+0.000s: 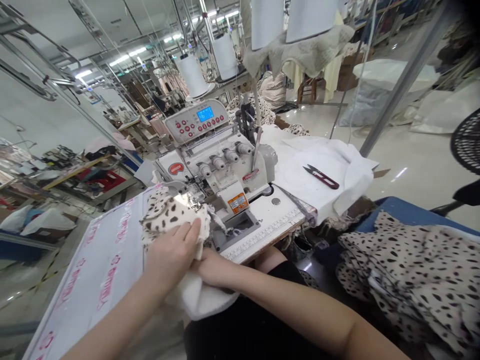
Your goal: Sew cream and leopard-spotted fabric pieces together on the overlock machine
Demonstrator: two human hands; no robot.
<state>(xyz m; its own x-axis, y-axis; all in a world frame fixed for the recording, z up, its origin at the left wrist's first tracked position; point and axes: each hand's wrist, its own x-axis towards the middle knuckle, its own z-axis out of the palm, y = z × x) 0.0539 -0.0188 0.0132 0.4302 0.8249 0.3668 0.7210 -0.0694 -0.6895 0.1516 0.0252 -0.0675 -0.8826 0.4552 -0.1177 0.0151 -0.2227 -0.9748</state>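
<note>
A piece of spotted fabric (167, 212), cream with dark spots and a white underside, lies at the needle area of an overlock sewing machine (221, 160). My left hand (174, 250) is closed on it, fingers pressing the cloth just in front of the presser foot. Close beside and below, my right hand (208, 267) grips the fabric's near edge; its fingertips are partly hidden behind cloth. White cloth hangs from both hands over my lap. Lit by the machine's lamp, the fabric edge touches the foot area. Scraps of trimmed cloth (221, 222) hang at the machine's front.
Thread snips (320, 176) rest on white cloth (300, 155) to the machine's right. A pile of spotted fabric (420, 270) sits at the lower right on a blue surface. A metal pole (403, 80) and a black fan (467, 142) stand at the right. Thread cones (193, 75) rise behind.
</note>
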